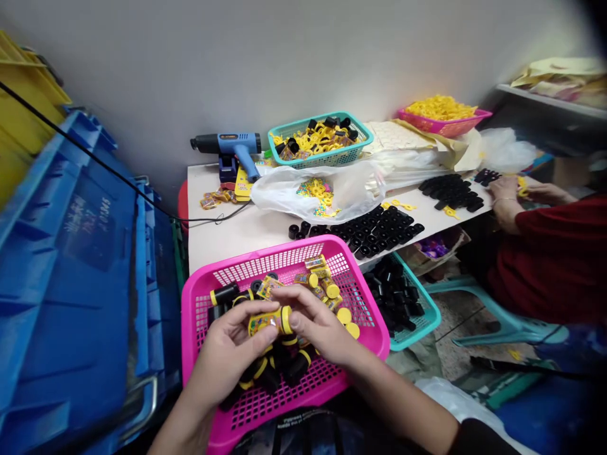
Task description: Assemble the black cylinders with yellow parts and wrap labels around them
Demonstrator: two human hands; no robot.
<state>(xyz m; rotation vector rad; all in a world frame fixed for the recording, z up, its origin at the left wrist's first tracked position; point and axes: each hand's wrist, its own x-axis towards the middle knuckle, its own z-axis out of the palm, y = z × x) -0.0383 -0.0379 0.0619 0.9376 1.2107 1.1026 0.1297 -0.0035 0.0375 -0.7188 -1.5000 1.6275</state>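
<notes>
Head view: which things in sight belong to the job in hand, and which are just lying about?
Belonging:
yellow-capped tube with printed wrap, between left hand and right hand
pink plastic mesh basket beneath
black cylinders with yellow rims inside it

Probably just lying about:
blue-and-black heat gun, untouched
large blue plastic bins at left

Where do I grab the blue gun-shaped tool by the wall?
I'd hold the tool around its blue handle, coming from the near side. The handle drops from the body toward you, slanting right, so it looks easiest to wrap around. The dark nozzle points left, away from that grip.
</notes>
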